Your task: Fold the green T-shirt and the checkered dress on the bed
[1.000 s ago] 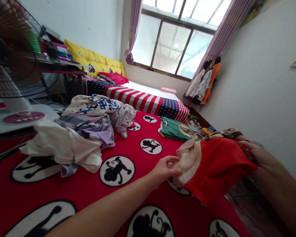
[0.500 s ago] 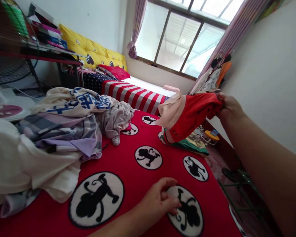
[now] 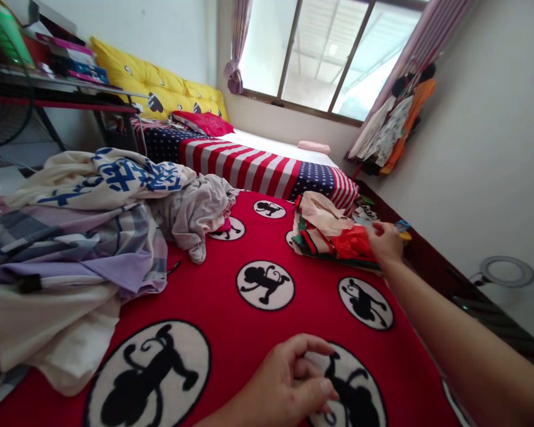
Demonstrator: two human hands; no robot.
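My right hand (image 3: 386,242) is stretched to the far right of the bed, its fingers closed on the end of a red and beige garment (image 3: 350,240). That garment lies on top of a dark green piece of clothing (image 3: 302,244), near the bed's far right corner. My left hand (image 3: 293,379) hovers low over the red monkey-print bedspread (image 3: 222,296), fingers loosely bent and apart with nothing in them. To its left rises a heap of clothes: a cream top with blue lettering (image 3: 129,178), a grey garment (image 3: 191,216), a plaid one (image 3: 129,234) and a white one (image 3: 57,332).
Beyond the bed stands another bed with a flag-pattern cover (image 3: 249,169) and a yellow cushioned headboard (image 3: 160,86). A desk (image 3: 71,101) and a fan (image 3: 4,107) are at the left. Clothes hang (image 3: 396,127) by the window; a ring-shaped stand (image 3: 507,271) is at the right.
My right hand has lowered the red and beige garment from mid-air onto the green clothing at the far right. My left hand has stayed nearly in place, empty.
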